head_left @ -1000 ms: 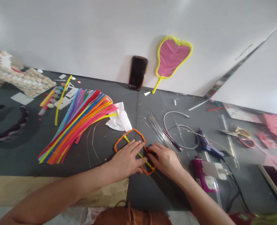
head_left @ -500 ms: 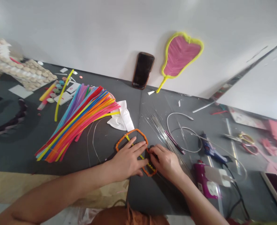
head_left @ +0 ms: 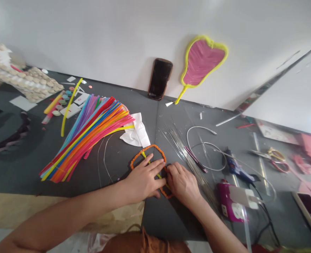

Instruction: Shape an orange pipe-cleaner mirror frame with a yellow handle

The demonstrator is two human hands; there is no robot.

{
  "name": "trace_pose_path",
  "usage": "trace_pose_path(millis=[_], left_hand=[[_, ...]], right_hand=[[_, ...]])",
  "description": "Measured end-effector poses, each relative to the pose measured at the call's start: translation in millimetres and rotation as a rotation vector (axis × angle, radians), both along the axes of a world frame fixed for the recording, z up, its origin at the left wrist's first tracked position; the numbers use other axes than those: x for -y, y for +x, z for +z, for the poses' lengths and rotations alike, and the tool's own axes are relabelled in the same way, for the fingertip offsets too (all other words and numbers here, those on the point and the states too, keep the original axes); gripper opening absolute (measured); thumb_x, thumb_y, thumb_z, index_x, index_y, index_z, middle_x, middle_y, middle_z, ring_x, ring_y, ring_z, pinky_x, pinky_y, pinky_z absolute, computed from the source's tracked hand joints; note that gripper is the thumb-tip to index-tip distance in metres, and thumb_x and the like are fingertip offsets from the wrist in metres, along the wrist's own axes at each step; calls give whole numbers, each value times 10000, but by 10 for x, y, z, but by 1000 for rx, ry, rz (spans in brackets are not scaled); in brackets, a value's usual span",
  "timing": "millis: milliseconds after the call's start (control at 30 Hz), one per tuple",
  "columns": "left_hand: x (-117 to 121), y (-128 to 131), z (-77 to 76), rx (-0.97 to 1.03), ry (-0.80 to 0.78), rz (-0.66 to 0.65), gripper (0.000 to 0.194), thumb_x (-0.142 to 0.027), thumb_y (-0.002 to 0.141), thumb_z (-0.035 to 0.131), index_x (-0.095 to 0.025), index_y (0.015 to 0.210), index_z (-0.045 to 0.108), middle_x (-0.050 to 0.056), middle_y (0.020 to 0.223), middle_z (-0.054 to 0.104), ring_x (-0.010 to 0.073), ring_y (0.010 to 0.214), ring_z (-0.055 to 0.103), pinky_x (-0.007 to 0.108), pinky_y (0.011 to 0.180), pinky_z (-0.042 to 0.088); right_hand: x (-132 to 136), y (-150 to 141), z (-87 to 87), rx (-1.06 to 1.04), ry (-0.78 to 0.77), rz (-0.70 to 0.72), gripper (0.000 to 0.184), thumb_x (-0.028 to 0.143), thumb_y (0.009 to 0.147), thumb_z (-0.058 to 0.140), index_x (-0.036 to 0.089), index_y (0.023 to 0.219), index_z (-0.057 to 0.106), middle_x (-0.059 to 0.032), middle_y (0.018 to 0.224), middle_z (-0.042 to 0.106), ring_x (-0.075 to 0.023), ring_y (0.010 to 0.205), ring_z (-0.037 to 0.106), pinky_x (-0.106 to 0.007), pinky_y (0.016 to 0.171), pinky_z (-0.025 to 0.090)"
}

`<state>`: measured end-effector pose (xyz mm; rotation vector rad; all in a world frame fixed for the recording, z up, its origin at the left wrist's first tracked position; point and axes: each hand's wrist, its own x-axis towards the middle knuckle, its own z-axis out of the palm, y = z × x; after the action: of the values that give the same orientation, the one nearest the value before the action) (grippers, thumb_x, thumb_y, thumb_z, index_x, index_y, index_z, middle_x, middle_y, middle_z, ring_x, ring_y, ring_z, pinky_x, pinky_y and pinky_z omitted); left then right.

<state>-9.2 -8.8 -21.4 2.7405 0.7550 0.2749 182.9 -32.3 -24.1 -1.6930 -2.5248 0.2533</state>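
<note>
An orange twisted pipe-cleaner loop (head_left: 157,147) lies on the dark table in front of me, with a yellow twisted pipe cleaner (head_left: 144,154) running across its inside. My left hand (head_left: 143,179) rests flat over the loop, fingers spread and pressing on it. At the loop's right side, my right hand (head_left: 181,182) has its fingers closed in a pinch on the orange edge. Both hands cover parts of the loop. Against the wall leans a finished-looking pink leaf-shaped fan (head_left: 201,63) with a yellow fuzzy rim and stem.
Left of my hands lies a bundle of colourful pipe cleaners (head_left: 89,140) beside white paper (head_left: 136,131). On the right are thin metal wires (head_left: 184,151), a glue gun (head_left: 238,167), scissors (head_left: 273,158) and a purple power socket (head_left: 230,203). A phone (head_left: 160,79) leans on the wall.
My right hand has shifted slightly left and over the loop's right edge, covering more of it. My left hand stays on the loop. The camera view turned a little.
</note>
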Motion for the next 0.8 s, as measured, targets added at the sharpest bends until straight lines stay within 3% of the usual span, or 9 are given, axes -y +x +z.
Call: trace_pose_path(millis=[200, 333, 600, 800], left_hand=[[11, -18, 40, -6, 43, 13, 446, -540, 742, 592, -283, 1108, 609, 147, 1342, 486, 300, 1324, 322, 575, 1060, 171], [26, -17, 47, -23, 68, 39, 435, -549, 722, 609, -295, 1074, 639, 144, 1309, 518, 330, 1305, 344, 601, 1052, 156], [37, -3, 66, -57, 89, 39, 425, -546, 715, 620, -278, 1044, 655, 149, 1300, 527, 341, 1292, 361, 611, 1040, 170], [35, -163, 180, -4, 137, 81, 595, -500, 727, 639, -264, 1255, 500, 156, 1334, 492, 314, 1314, 332, 608, 1049, 147]], right_hand=[[-93, 67, 99, -327, -57, -88, 200, 244, 925, 388, 211, 1020, 561, -41, 909, 616, -137, 771, 608, -221, 674, 438], [-120, -2, 109, -259, -74, -50, 213, 273, 897, 451, 239, 1073, 566, -39, 949, 626, -148, 783, 621, -221, 646, 436], [-202, -201, 89, -126, -96, -230, 138, 246, 871, 446, 224, 930, 569, -9, 889, 628, -131, 661, 598, -216, 508, 341], [-199, -10, 87, -416, -76, -86, 237, 178, 895, 391, 213, 991, 605, -32, 891, 634, -134, 801, 614, -234, 691, 471]])
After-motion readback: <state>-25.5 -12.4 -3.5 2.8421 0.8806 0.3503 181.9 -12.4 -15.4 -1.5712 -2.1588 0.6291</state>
